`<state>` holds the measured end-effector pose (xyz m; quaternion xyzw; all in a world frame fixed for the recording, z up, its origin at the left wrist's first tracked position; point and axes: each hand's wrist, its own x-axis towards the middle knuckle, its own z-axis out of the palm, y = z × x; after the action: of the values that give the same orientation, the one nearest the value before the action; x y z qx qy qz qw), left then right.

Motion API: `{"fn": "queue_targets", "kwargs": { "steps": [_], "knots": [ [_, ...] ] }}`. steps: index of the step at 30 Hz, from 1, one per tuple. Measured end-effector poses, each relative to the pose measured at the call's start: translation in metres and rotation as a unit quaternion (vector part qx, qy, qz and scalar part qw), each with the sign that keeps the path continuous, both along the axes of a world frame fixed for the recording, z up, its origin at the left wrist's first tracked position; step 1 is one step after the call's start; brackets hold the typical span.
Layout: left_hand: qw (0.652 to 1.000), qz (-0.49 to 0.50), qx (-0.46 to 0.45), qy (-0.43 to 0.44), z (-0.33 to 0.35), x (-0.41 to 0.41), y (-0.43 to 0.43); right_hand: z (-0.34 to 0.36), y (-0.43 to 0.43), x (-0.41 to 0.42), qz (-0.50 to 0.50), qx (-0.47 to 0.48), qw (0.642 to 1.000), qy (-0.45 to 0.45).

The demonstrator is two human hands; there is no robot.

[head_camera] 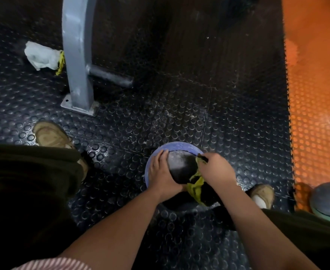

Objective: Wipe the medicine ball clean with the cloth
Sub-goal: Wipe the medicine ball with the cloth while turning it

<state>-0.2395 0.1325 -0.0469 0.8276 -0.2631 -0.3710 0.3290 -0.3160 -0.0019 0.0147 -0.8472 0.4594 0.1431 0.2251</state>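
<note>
A medicine ball [179, 164], blue-purple with a dark dusty panel, rests on the studded black floor between my feet. My left hand [163, 174] lies flat on its left side, fingers spread over the blue edge, steadying it. My right hand [215, 168] presses a yellow-green cloth [196, 187] against the ball's right side; the cloth hangs down below the hand and part of it is hidden under my palm.
A grey metal post [76, 55] with a side peg stands bolted to the floor at upper left, a white rag [41, 56] beside it. Orange studded matting [316, 94] runs down the right. Another ball [328, 199] sits at lower right. My shoes [51, 135] flank the ball.
</note>
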Motion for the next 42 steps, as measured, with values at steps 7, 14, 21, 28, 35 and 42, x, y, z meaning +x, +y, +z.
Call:
{"fn": "queue_targets", "kwargs": {
  "steps": [7,14,21,28,35,42],
  "knots": [
    [0.997,-0.072,0.015,-0.039,-0.006,-0.014,0.001,0.001,0.011,0.021,0.064,-0.038,0.997,0.017],
    [0.999,-0.020,-0.032,-0.013,-0.011,-0.014,0.004,0.003,0.006,0.011,0.046,-0.029,0.998,0.032],
    [0.997,-0.056,-0.008,-0.052,-0.009,-0.023,0.000,0.003,0.016,0.015,0.066,-0.040,0.997,0.009],
    [0.999,-0.003,-0.035,-0.009,-0.013,-0.014,0.005,0.005,0.011,0.019,0.052,-0.015,0.998,0.019],
    [0.995,-0.075,0.028,-0.065,-0.010,-0.018,0.002,0.004,0.019,0.031,0.062,-0.026,0.997,0.034],
    [0.999,-0.018,-0.029,-0.009,-0.010,-0.014,0.002,0.006,0.014,0.026,0.047,-0.003,0.999,0.023]
  ]
}}
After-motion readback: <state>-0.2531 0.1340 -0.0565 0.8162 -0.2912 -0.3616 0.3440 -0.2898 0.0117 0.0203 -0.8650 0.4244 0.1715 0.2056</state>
